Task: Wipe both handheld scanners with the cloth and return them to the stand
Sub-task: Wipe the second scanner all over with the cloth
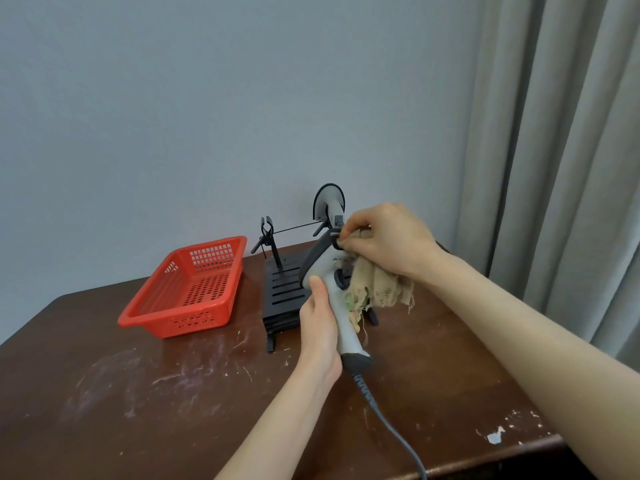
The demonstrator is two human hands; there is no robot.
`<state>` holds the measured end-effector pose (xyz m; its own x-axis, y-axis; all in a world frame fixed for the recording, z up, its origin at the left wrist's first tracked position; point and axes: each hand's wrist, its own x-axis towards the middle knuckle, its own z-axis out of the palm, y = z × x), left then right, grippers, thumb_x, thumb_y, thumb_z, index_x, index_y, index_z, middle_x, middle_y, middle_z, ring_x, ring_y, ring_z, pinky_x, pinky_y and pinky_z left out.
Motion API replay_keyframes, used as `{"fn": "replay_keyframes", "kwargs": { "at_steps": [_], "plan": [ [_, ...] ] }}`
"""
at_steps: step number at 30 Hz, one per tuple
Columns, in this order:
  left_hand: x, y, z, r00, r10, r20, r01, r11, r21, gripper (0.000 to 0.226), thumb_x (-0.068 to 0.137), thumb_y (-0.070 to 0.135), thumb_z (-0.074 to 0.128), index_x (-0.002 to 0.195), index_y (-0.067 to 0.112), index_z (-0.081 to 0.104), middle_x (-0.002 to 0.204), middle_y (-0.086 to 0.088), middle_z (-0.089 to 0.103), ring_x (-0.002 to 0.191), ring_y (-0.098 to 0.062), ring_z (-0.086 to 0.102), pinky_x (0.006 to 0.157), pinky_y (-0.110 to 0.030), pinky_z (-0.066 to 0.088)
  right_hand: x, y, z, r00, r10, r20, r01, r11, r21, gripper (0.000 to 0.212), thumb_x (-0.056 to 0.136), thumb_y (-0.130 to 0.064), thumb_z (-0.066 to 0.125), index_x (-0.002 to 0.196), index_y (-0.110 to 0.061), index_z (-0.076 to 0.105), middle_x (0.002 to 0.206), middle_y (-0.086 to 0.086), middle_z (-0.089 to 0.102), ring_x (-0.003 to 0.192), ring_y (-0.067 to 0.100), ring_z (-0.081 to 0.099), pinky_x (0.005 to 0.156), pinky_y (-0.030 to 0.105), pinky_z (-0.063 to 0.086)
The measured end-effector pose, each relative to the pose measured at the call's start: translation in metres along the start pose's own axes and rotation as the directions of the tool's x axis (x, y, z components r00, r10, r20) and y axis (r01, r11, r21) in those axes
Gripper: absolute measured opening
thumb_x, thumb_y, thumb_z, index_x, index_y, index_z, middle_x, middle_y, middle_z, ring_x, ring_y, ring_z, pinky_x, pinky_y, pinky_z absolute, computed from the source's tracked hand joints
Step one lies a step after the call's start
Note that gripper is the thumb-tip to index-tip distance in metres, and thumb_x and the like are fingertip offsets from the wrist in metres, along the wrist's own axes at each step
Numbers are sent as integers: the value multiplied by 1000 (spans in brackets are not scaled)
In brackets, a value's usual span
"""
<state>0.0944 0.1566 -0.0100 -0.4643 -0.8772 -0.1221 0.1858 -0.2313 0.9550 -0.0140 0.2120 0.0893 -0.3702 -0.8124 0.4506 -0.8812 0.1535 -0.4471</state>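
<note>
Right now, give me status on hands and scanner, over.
Left hand grips scanner by handle. Right hand pinches cloth at its head. Second scanner upright behind. Nothing seen blocking stand.

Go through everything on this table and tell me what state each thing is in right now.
Left hand: grips the held scanner's handle.
Right hand: pinches the cloth against that scanner's head.
Held scanner: off the stand, tilted, cable attached.
Cloth: bunched, frayed, hanging from the right hand.
Second scanner: upright at the stand's back, partly hidden.
Stand: on the table, left clip empty.
Red basket: upright, left of the stand.
</note>
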Motion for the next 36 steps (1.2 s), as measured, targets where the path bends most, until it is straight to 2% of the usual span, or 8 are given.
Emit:
{"fn": "replay_keyframes", "kwargs": {
  "at_steps": [3,9,14,18,22,27,33,36],
  "plan": [
    [0,-1,-4,1000,-3,0,3,1000,-18,59,92,57,36,90,2,56,52,-4,55,43,-14,49,42,-24,42,-1,11,3,996,82,-47,-92,946,-309,20,87,-28,53,98,-33,69,104,1,68,96,28,61,68,28,36],
    [1,0,-1,1000,7,1,-7,1000,-21,63,88,61,37,90,3,61,60,-4,61,48,-13,55,45,-25,45,1,-4,5,999,39,-15,-35,983,179,10,79,-33,67,86,-30,72,93,-5,71,94,16,64,80,33,51],
    [0,1,-4,1000,-21,20,22,998,-59,57,93,57,36,93,3,55,51,-3,53,40,-13,47,39,-23,41,3,12,6,980,166,-112,-191,944,-270,21,87,-27,53,101,-28,69,106,6,68,97,33,61,68,28,38],
    [4,1,-6,1000,-30,-2,29,998,-51,61,92,59,34,90,3,57,53,-4,54,43,-14,49,44,-24,42,2,8,1,985,142,-99,-135,988,74,10,81,-31,63,87,-31,71,89,-3,69,92,21,62,75,31,48],
    [5,0,-4,999,-18,-46,18,1000,-2,62,90,62,34,100,9,65,78,-6,67,69,-18,62,64,-29,49,2,-5,11,998,30,-62,-16,976,215,5,80,-35,67,82,-32,71,90,-7,70,93,12,62,83,33,50],
    [2,1,-6,999,-26,-22,25,999,-22,60,94,56,35,91,0,58,57,-6,57,44,-14,51,42,-23,43,6,7,14,991,101,-85,-114,980,-164,17,86,-35,59,98,-30,70,100,3,70,96,28,61,69,28,38],
    [5,4,-6,1000,-5,-15,4,1000,-27,62,93,58,35,94,1,60,52,-4,55,40,-13,50,42,-24,43,4,-4,12,993,69,-97,-63,996,61,9,84,-33,61,88,-32,69,91,-4,67,94,22,61,72,30,46],
    [6,9,-9,1000,5,-30,-5,1000,-9,62,95,56,35,92,-1,59,53,-5,55,40,-14,50,42,-24,43,4,5,12,994,97,-47,-105,970,-221,20,88,-26,54,102,-27,69,104,4,67,98,31,60,70,28,40]
  ]
}}
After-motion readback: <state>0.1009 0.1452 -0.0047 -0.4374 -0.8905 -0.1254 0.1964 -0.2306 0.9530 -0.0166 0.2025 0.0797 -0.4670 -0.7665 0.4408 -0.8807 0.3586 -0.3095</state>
